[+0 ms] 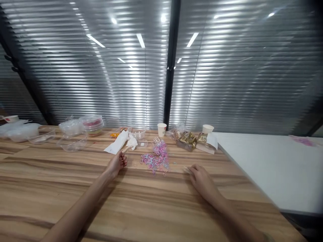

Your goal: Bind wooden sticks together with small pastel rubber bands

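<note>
My left hand [118,164] is closed in a pinch just left of a loose pile of small pink, purple and blue rings [153,161]. What its fingertips hold, if anything, is too small to make out. A crumpled white tissue [132,142] lies just beyond it. On the far side of the pile, a clear cup [159,146] lies tipped with more of the rings at its mouth. To the right of the pile, my right hand [200,179] rests low over the wooden table, fingers pressed together. Something pale and blurred shows at its fingertips.
Clear plastic containers [73,143] and stacked round tubs [93,126] stand at the back left. A white paper sheet [117,143], a paper cup [162,129], gold wrappers [187,140] and another cup [208,128] line the back. A white surface [262,168] adjoins the right edge.
</note>
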`<state>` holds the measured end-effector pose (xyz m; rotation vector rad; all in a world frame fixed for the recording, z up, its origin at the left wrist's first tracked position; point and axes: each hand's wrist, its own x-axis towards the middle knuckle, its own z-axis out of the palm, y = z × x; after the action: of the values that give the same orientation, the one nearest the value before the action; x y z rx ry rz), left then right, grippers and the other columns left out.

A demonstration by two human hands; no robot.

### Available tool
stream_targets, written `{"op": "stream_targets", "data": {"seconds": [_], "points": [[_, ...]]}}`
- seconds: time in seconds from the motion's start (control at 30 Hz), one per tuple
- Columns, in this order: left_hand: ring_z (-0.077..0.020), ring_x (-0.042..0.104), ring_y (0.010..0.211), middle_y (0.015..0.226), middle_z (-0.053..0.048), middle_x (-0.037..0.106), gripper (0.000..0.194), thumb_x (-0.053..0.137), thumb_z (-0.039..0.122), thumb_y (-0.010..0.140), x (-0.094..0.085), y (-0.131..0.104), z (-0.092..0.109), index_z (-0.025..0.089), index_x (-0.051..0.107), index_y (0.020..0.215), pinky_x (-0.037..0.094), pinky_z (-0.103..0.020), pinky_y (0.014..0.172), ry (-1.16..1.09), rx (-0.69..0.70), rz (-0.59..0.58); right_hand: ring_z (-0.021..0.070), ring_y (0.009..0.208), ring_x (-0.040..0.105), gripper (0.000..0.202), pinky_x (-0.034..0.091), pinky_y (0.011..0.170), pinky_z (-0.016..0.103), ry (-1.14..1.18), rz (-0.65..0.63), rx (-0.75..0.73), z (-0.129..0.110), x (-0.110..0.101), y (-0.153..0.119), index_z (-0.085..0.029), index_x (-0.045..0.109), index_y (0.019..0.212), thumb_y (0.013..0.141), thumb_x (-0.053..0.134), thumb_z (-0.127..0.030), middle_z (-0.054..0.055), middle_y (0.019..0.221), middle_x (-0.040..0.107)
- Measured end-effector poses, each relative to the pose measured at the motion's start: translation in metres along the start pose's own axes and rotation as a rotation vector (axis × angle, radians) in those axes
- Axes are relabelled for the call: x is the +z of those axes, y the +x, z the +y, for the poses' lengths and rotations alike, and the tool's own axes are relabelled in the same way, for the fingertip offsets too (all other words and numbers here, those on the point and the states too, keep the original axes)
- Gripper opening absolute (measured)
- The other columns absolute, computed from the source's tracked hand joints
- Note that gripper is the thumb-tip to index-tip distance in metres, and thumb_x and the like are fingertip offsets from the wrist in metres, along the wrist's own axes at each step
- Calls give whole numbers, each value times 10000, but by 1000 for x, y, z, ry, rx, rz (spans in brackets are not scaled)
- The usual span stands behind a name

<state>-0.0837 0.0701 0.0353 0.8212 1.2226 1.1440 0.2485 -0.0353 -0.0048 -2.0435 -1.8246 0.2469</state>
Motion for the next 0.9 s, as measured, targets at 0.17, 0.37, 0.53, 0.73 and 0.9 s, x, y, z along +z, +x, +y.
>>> {"op": "stream_targets", "data": {"seconds": [0.17, 0.37, 0.53, 0.73, 0.9], "points": [[-84, 414, 392, 472, 14, 471, 369, 629, 421, 671, -2, -10, -2, 135, 432, 547, 312, -199, 419, 197, -76, -220, -21, 900, 277, 338, 148, 756, 71, -133, 20, -36, 2, 4, -5, -269, 545, 1047, 826, 289, -269, 0, 1050, 422], [-61, 306, 333, 423, -34, 486, 310, 688, 330, 640, -13, -17, 7, 63, 574, 530, 238, -215, 378, 323, -121, -418, -12, 932, 286, 329, 149, 766, 72, -189, 12, -72, 5, 7, -5, -307, 528, 1055, 846, 276, -341, -12, 1063, 418], [-24, 249, 397, 576, 18, 533, 337, 391, 411, 861, -50, -8, 54, 139, 518, 707, 313, -156, 463, -70, 356, -96, -14, 903, 277, 342, 148, 764, 89, -212, 59, -103, 6, 10, -4, -281, 551, 1022, 849, 263, -340, -10, 1051, 427], [-55, 418, 577, 1088, -47, 560, 497, 120, 513, 891, -83, 2, 67, 185, 490, 931, 397, -179, 562, -475, 552, 18, -16, 882, 274, 337, 154, 758, 104, -238, 66, -118, 3, 5, -5, -266, 558, 1025, 840, 282, -322, -3, 1032, 435], [-34, 364, 455, 927, -53, 594, 200, 515, 291, 776, -52, 19, 25, 140, 546, 904, 378, -192, 507, -212, 230, 0, -18, 889, 294, 343, 186, 788, 104, -246, 67, -134, 6, 8, -4, -283, 552, 1021, 850, 265, -360, -10, 1026, 439]]}}
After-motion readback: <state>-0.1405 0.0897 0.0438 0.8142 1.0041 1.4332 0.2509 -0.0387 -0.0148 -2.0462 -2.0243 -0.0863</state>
